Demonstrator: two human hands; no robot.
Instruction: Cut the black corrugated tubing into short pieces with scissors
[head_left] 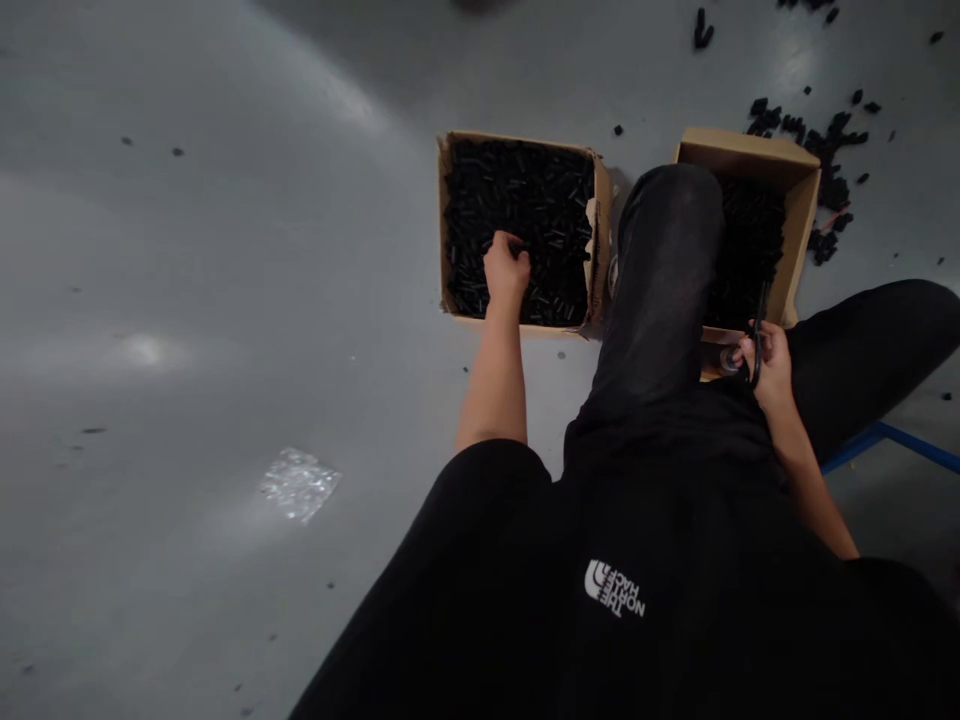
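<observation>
My left hand (507,268) is over the left cardboard box (602,235), its fingers curled together around what looks like a small black piece (515,247). Many short black pieces (551,190) fill that box nearly to the rim. My right hand (772,365) is closed on dark scissors (757,350), with the blades pointing away from me toward the right cardboard box (802,225). Similar black pieces (746,235) lie inside this second box. My raised knee hides part of its left side.
Loose black pieces (832,180) are scattered on the grey floor (225,250) beyond the right box. A clear plastic bag (301,485) lies on the floor to the left. A blue metal bar (919,445) runs under my right leg. A roll of tape (729,360) seems to sit beside my right hand.
</observation>
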